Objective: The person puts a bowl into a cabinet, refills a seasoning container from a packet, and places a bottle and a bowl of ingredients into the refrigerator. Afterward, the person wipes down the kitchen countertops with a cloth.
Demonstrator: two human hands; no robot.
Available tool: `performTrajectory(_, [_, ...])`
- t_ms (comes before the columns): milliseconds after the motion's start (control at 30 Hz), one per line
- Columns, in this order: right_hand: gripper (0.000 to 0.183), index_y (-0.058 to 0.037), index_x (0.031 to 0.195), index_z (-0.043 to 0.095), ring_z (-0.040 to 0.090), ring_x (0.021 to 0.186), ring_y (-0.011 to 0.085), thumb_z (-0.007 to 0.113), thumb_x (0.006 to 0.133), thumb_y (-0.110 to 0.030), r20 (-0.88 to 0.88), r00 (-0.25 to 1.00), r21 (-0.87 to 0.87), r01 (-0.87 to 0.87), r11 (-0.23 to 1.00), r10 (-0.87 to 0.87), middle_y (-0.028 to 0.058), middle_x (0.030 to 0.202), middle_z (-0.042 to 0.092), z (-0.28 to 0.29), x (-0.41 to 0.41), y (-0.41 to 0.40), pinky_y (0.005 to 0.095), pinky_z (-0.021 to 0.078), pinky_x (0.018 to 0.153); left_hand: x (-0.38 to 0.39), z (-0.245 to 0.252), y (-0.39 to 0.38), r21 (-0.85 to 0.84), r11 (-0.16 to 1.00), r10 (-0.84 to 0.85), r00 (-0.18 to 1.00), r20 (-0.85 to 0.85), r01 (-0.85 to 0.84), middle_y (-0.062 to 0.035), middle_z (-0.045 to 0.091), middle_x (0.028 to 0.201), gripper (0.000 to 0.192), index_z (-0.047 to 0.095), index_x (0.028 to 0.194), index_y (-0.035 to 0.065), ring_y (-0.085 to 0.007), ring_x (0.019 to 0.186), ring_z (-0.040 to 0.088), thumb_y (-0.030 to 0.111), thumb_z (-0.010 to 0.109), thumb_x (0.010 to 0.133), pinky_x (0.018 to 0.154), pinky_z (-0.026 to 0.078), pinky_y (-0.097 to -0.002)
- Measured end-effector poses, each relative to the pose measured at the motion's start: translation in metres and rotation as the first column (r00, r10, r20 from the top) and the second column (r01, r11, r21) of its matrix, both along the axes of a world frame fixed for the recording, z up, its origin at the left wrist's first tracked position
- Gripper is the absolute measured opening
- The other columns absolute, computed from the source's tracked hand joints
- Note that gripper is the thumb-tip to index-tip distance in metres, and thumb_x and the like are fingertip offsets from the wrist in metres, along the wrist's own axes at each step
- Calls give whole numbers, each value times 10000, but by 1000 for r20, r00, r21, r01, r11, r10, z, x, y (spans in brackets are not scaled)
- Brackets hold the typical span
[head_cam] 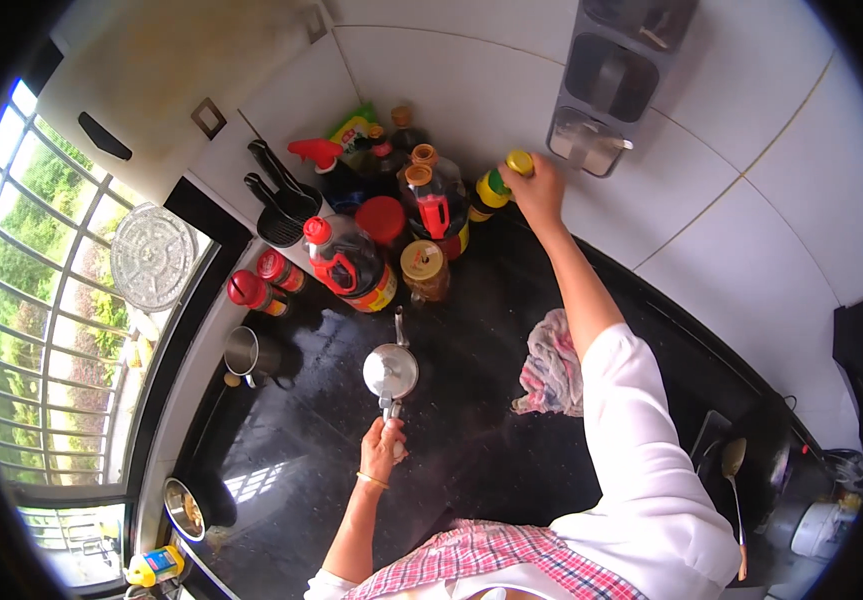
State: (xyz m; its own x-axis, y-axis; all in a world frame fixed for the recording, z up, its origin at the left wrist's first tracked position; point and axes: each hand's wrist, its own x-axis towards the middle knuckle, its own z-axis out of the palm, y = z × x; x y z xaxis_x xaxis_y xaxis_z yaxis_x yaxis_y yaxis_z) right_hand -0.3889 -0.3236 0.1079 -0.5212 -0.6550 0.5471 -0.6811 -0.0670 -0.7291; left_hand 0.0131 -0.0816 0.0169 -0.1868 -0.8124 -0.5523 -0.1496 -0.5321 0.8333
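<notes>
My left hand [384, 446] is closed around the handle of a small stainless steel pot [391, 371] with a lid and a long thin spout. The pot is over the black countertop, its spout directed away from me. A small pale rounded bit shows at the palm; I cannot tell what it is. Far out on the right, my right hand [540, 191] grips the upper part of a bottle [490, 193] with a yellow cap and a yellow-green label, close to the tiled wall. Whether that bottle touches the counter is unclear.
Several sauce bottles [352, 262], a lidded glass jar [425, 274] and a knife block [289, 217] crowd the corner. A crumpled cloth [551, 367] lies beside my right forearm. At left are a metal cup [244, 351] and a metal bowl [185, 510]. Seasoning boxes [611, 79] hang on the wall.
</notes>
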Motion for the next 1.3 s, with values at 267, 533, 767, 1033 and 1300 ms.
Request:
performTrajectory(267, [237,-5,807,630,533,579,85,747,705,-185,283,957,-50,73,996,-56,35,645,600,15,-11,133,244,450,580,13,4,25,-28,989,144,990,6,-143,-26,533,693,337,454,1225,78,-96,473,489,209,540,927,398,410,-222])
performTrajectory(533, [190,-1,834,629,491,568,40,726,752,-142,388,921,-154,43,987,20,-37,680,565,69,7,249,200,403,531,33,0,75,-133,976,166,985,-41,-170,-63,555,702,309,471,1185,42,-151,460,529,151,542,905,371,396,-246])
performTrajectory(767, [171,-18,904,627,457,552,14,694,765,-92,634,753,-406,133,904,174,-36,694,553,130,66,376,174,335,456,55,-28,75,-655,537,-17,783,622,532,-82,594,818,141,604,967,96,-249,658,598,190,597,861,580,501,-363])
performTrajectory(1033, [294,-12,914,607,573,678,76,753,680,-114,413,907,-61,115,991,-80,32,796,627,152,175,559,238,475,607,87,-46,54,-445,327,172,410,896,834,-97,568,935,349,595,1005,115,-299,1003,507,360,658,764,813,386,-514])
performTrajectory(1300, [317,-24,941,617,594,691,123,765,686,-139,267,902,102,325,940,-340,50,829,613,146,242,773,245,480,602,-72,123,313,-558,90,-989,142,50,825,-115,491,1265,772,408,1308,49,-216,1115,511,64,798,642,907,422,-352])
